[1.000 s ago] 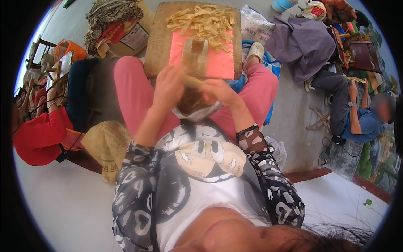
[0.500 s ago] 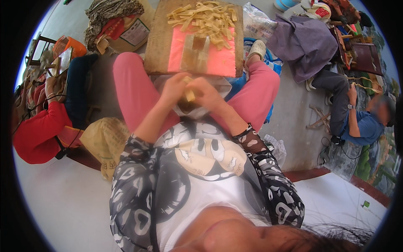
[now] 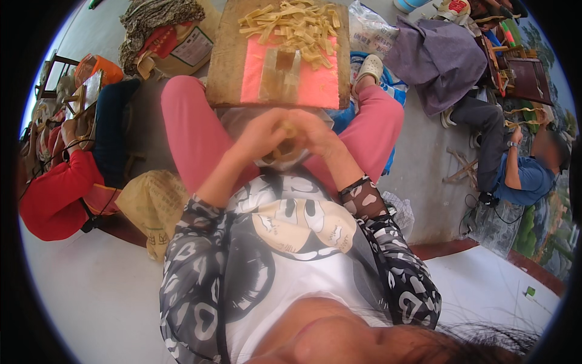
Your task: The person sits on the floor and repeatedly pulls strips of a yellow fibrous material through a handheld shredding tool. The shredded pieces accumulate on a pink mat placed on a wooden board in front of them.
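My left hand (image 3: 264,134) and my right hand (image 3: 314,131) meet above my lap, fingers closed around a pale yellow strip (image 3: 287,128). Most of the strip is hidden by the fingers, so its full shape cannot be made out. Under the hands a whitish plastic bag (image 3: 234,117) lies between my knees, with yellowish stuff inside. Just beyond them is a wooden board (image 3: 227,77) bearing a pink cloth (image 3: 321,88). A clear, brownish rectangular block (image 3: 279,77) rests on the cloth, and behind it a loose pile of similar pale yellow strips (image 3: 291,25) spreads over the board.
A woven sack (image 3: 153,203) stands by my left hip. Farther left sits a person in red (image 3: 57,197); at right, a person in blue (image 3: 526,179) holds strips. A purple cloth (image 3: 439,64) and a plastic sack (image 3: 371,31) lie beyond my right knee.
My hands have turned inward and drawn closer over the strip, which now shows less between the fingers. The right hand has shifted slightly right. The board and its pile look the same.
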Demonstrator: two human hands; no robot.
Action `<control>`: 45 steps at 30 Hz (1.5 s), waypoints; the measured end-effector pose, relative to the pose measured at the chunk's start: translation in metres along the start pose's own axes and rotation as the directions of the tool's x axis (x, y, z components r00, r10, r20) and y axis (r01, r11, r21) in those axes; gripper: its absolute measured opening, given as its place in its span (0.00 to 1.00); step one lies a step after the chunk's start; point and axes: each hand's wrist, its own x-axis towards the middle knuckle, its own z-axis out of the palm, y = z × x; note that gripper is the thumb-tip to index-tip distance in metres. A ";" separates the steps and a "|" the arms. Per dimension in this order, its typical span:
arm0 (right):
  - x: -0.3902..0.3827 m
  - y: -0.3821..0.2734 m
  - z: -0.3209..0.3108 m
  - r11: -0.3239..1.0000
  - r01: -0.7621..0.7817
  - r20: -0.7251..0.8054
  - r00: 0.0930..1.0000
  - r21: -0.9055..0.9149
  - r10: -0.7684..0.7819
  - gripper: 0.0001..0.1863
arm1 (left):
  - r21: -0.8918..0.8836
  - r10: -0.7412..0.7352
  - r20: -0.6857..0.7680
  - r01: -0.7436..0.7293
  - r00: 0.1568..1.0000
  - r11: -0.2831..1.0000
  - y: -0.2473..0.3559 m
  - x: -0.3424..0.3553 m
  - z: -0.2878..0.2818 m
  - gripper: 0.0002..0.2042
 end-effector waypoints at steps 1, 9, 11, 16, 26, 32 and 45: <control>0.000 0.000 -0.001 1.000 0.021 -0.030 0.999 -0.015 -0.022 0.11 | -0.034 -0.096 0.017 0.097 0.995 0.995 -0.006 0.000 0.002 0.07; -0.007 0.005 0.013 0.404 0.248 0.041 0.889 -0.881 -0.456 0.12 | 0.016 -0.242 -0.028 0.242 0.970 0.970 -0.016 -0.001 0.002 0.06; -0.001 0.010 0.004 0.208 0.306 0.144 0.816 -0.929 -0.559 0.12 | 0.090 -0.169 -0.088 0.177 0.982 0.980 -0.014 -0.002 0.002 0.06; -0.006 0.001 0.004 0.826 0.286 0.074 0.955 -0.486 -0.287 0.12 | 0.217 0.000 -0.160 0.035 0.987 0.975 -0.018 -0.002 -0.006 0.06; 0.002 0.004 0.003 0.721 0.377 -0.044 0.870 -0.581 -0.491 0.13 | 0.094 -0.093 -0.005 0.093 0.996 0.991 -0.013 -0.005 0.003 0.10; -0.004 -0.023 -0.005 0.265 0.153 -0.142 0.545 -0.952 -0.826 0.13 | -0.389 -0.308 0.227 0.376 0.924 0.841 -0.016 -0.010 -0.002 0.10; -0.004 -0.004 0.008 0.169 0.223 0.024 0.668 -0.960 -0.744 0.10 | -0.493 -0.396 0.502 0.630 0.769 0.599 -0.010 -0.003 -0.010 0.08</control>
